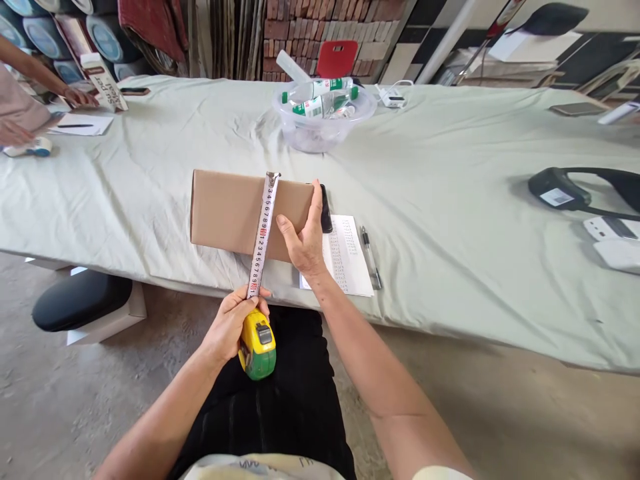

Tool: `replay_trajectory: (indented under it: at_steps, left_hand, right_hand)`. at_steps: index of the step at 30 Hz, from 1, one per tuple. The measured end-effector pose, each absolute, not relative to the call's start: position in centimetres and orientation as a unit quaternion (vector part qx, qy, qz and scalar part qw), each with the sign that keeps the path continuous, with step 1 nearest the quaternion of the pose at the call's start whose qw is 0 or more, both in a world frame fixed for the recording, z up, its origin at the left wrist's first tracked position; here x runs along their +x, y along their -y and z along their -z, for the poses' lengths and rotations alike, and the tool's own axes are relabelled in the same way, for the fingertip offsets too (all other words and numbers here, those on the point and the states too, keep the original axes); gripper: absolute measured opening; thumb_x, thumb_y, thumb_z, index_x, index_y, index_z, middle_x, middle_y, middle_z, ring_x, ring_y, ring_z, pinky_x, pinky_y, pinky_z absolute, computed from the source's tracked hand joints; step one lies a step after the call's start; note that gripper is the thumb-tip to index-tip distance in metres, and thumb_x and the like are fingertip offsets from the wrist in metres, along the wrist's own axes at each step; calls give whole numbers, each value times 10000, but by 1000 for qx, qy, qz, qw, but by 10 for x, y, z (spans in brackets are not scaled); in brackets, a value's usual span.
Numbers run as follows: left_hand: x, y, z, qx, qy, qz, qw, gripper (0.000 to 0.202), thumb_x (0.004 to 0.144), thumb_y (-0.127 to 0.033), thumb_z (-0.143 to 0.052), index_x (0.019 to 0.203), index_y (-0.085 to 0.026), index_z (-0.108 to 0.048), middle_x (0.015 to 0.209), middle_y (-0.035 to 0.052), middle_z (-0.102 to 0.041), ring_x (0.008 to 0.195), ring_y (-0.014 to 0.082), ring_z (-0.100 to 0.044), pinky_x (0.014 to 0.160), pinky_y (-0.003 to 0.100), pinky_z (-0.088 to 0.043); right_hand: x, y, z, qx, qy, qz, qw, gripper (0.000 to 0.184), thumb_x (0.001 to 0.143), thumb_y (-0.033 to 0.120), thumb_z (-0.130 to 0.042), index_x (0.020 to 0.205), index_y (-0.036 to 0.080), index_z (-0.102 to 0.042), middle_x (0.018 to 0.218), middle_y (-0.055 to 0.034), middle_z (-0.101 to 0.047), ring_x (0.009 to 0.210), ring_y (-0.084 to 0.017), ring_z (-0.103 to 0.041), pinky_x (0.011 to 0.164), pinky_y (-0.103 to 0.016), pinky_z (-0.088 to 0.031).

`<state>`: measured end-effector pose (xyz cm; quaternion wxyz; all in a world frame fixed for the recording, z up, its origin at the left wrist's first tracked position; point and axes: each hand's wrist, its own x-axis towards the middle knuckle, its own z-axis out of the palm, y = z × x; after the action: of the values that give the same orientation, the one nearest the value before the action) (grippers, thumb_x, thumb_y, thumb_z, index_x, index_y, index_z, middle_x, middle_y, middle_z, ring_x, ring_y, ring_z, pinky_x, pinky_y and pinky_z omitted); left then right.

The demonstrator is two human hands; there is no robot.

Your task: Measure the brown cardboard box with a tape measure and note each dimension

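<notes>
A brown cardboard box (223, 208) lies near the front edge of the cloth-covered table. My left hand (231, 323) is closed around the blade of a yellow and green tape measure (259, 348), just above its case. The white blade runs up across the box's top, its metal hook at the far edge. My right hand (307, 245) grips the box's right end, thumb on top and fingers along the side. Partly hidden behind that hand is a black phone (327, 212). A sheet of paper with handwritten columns (350, 267) and a pen (371, 257) lie to the right.
A clear plastic basin (313, 137) of bottles stands farther back. Headset-like black gear (560, 190) and white devices (613, 240) sit at the right. Another person's hand (77, 97) is at the far left, near a carton (105, 83). Below the table's left edge is a black-topped stool (83, 300).
</notes>
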<state>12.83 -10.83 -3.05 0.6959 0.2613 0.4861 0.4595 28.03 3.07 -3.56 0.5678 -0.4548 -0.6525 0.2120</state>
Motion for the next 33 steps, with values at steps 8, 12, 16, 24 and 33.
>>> replay_trajectory:
  at_steps: [8, 12, 16, 24, 33]
  left_hand:
    - [129, 97, 46, 315, -535, -468, 629, 255, 761, -350, -741, 925, -163, -685, 714, 11, -653, 567, 117, -549, 516, 223, -425]
    - [134, 92, 42, 344, -565, -457, 595, 197, 781, -308, -694, 916, -165, -694, 722, 19, -667, 558, 115, -535, 506, 219, -400]
    - [138, 91, 40, 345, -569, -447, 598, 170, 788, -290, -695, 906, -168, -704, 725, 23, -677, 557, 112, -532, 512, 218, -398]
    - [142, 90, 31, 305, -531, -454, 648, 256, 784, -365, -735, 943, -171, -681, 736, 15, -659, 599, 124, -570, 544, 229, -448]
    - [144, 94, 25, 283, -518, -439, 677, 273, 766, -374, -764, 930, -172, -683, 730, 16, -657, 601, 127, -578, 544, 235, -459]
  right_hand:
    - [282, -43, 32, -462, 629, -263, 567, 823, 937, 560, -551, 1604, 269, -165, 1688, -121, -262, 1555, -233, -309, 1285, -483, -288]
    - [285, -54, 32, -478, 624, -279, 551, 814, 939, 586, -550, 1601, 299, -174, 1673, -105, -294, 1539, -254, -337, 1280, -518, -289]
    - [289, -71, 39, -480, 615, -298, 550, 837, 935, 618, -549, 1609, 339, -139, 1675, -82, -299, 1543, -281, -328, 1276, -559, -282]
    - [288, -58, 32, -487, 625, -279, 543, 767, 985, 606, -451, 1621, 295, -157, 1692, -92, -262, 1562, -258, -301, 1288, -520, -279]
    - [283, -49, 31, -468, 631, -257, 563, 744, 1000, 601, -425, 1625, 348, -111, 1702, -61, -247, 1579, -257, -259, 1294, -554, -249]
